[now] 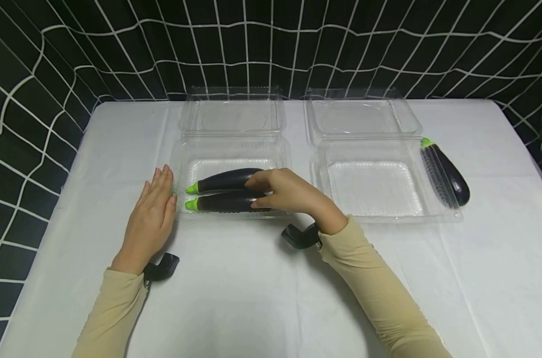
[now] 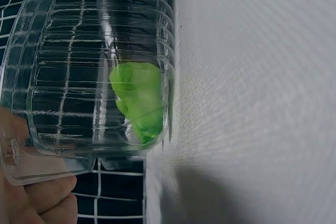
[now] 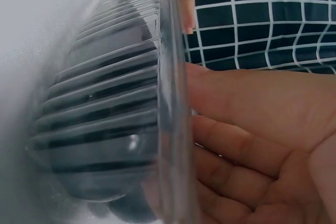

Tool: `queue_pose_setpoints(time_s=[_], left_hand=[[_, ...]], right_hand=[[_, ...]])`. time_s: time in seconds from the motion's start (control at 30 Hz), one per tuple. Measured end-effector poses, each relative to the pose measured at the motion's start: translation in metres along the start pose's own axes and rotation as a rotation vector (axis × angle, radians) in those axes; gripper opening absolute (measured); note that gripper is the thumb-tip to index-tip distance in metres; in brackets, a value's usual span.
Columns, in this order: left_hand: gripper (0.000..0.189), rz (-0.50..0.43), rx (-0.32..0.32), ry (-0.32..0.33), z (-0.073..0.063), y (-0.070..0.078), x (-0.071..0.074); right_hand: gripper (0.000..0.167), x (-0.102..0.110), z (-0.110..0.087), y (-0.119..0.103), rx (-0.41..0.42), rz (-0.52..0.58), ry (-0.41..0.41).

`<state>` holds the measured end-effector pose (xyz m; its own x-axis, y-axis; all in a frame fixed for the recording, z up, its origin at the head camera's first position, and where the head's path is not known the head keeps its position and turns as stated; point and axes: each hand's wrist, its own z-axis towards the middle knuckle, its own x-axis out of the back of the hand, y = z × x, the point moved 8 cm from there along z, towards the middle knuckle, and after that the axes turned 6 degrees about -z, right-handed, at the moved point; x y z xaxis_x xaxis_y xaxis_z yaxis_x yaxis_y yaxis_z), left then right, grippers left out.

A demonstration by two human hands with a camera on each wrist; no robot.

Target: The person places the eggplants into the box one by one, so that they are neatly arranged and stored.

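Two dark purple eggplants with green stem ends, the far eggplant and the near eggplant, lie side by side in the left clear plastic clamshell box. My right hand reaches over the box's front right, its curved fingers and thumb gripping the near eggplant's right end. Part of that grip is hidden behind the box wall in the right wrist view. Flat and with straight fingers, my left hand touches the box's left side. Through the ribbed wall, the left wrist view shows a green stem.
A second clear clamshell box stands on the right with its lid raised. Just outside its right wall lies a third eggplant. A white cloth covers the table, and dark netting with white lines surrounds its back and sides.
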<state>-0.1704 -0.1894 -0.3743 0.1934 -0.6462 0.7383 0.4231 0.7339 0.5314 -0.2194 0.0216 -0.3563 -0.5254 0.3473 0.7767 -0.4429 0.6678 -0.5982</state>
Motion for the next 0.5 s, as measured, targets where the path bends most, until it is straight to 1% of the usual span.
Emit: queue_pose_setpoints(time_s=[0.13,0.27,0.37,0.5], left_hand=[[0.048,-0.042,0.017,-0.01,0.0,0.0,0.001],[0.049,-0.126,0.078,-0.01,0.0,-0.004,0.005],[0.049,-0.186,0.145,-0.019,0.0,-0.01,0.007],[0.047,-0.299,0.271,-0.059,0.001,-0.022,0.01]], right_hand=[[0.042,0.003,-0.003,0.001,0.013,0.074,0.045],[0.04,0.009,-0.005,0.003,0.024,0.144,0.108],[0.037,0.014,-0.007,0.005,0.02,0.178,0.144],[0.033,0.026,-0.012,0.008,0.007,0.226,0.177]])
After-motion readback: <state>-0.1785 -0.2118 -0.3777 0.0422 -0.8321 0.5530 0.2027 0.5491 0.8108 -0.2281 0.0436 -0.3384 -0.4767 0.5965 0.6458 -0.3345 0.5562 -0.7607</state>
